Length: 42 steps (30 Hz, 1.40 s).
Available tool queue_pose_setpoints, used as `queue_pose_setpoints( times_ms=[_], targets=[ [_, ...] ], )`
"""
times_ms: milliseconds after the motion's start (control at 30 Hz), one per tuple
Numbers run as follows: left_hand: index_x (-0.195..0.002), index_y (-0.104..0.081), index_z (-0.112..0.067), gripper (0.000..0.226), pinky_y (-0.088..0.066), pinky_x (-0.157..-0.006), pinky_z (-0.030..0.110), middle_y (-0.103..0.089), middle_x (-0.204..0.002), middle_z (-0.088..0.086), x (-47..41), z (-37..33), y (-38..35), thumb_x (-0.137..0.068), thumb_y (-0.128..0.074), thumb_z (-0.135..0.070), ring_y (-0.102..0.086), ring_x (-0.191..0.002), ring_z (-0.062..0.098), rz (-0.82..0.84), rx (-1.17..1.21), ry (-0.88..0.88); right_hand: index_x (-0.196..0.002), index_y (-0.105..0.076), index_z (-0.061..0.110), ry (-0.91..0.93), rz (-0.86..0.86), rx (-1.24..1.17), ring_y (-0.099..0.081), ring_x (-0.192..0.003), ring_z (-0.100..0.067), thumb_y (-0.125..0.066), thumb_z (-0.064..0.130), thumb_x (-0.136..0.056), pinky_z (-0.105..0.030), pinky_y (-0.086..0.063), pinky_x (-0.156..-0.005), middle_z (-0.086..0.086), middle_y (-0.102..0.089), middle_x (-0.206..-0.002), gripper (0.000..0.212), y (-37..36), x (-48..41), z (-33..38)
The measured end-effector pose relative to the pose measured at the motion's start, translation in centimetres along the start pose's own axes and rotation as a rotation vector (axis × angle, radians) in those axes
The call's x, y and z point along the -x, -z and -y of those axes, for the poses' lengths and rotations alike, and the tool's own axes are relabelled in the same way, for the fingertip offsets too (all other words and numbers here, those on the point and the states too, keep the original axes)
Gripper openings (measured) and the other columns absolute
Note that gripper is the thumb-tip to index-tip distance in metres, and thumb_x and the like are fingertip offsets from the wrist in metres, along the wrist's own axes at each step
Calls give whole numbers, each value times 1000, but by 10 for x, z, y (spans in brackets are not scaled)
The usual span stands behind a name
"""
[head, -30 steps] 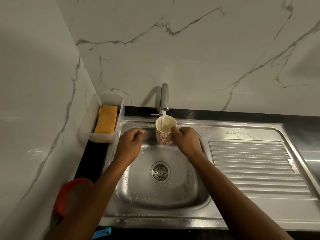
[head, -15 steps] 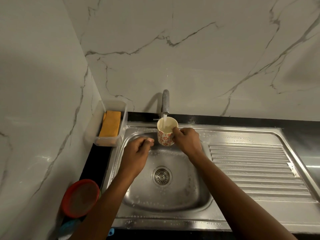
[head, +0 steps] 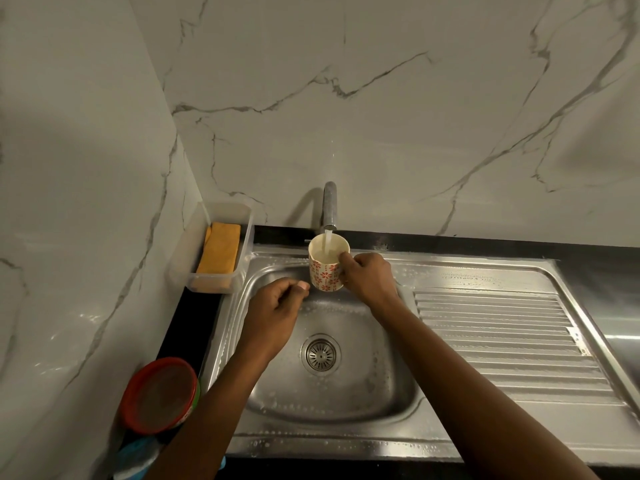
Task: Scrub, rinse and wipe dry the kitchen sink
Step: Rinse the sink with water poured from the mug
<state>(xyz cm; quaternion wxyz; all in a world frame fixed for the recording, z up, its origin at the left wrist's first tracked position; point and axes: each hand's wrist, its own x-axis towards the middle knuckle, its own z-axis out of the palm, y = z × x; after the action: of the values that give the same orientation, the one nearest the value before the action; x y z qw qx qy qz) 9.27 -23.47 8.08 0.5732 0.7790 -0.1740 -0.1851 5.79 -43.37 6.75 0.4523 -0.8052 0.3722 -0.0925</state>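
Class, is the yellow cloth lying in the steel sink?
No, the yellow cloth lies in the clear plastic tray beside the steel sink.

A glossy white marble-look back wall [head: 381, 116] with thin grey veins meets a matching left wall [head: 69, 168] in a corner. A black countertop [head: 485, 243] runs along their foot. The light is dim, with soft glints low on the left wall.
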Motion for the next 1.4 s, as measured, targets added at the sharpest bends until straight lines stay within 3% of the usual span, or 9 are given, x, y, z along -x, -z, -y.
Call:
queue_pose_setpoints(
  times_ms=[267, 567, 933, 1167, 1400],
  targets=[
    [-92, -75, -33, 36, -59, -84, 58, -77, -90, -2, 3, 2, 0, -87, -55, -61, -73, -87, 23, -13, 3, -14, -86, -75, 13, -17, 12, -14, -74, -77, -15, -56, 45, -102, -30, -61, -71, -3, -77, -88, 41, -1, 2, 1],
    [-95, -76, -33, 18, -60, -88, 54, -78, -92, -6, 2, 6, 3, -104, -61, -35, -73, -88, 14, -37, -29, -2, -84, -75, 11, -18, -4, -39, -74, -79, -18, -56, 43, -101, -38, -64, -77, -4, -77, -87, 41, -1, -1, 2],
    [-92, -74, -38, 36, -59, -84, 58, -77, -90, 7, 6, 3, 8, -82, -55, -67, -72, -89, 31, -10, 22, -3, -83, -73, 15, -20, -2, -51, -74, -79, -17, -57, 44, -102, -34, -64, -75, -3, -77, -89, 38, -4, -1, 0],
    [-91, -74, -38, 39, -59, -83, 58, -77, -88, 5, 4, 8, 10, -81, -54, -69, -72, -86, 28, -21, 9, -4, -85, -75, 12, -26, -11, -46, -74, -78, -17, -56, 43, -102, -31, -62, -71, -5, -77, -88, 40, -4, 0, 1],
    [-91, -73, -30, 44, -58, -82, 62, -75, -90, 14, 3, 16, 13, -83, -54, -68, -70, -89, 38, -11, 7, -12, -86, -76, 12, -45, -21, -21, -74, -79, -17, -56, 44, -100, -39, -65, -79, -4, -77, -88, 40, -4, -2, 3]
  ],
)
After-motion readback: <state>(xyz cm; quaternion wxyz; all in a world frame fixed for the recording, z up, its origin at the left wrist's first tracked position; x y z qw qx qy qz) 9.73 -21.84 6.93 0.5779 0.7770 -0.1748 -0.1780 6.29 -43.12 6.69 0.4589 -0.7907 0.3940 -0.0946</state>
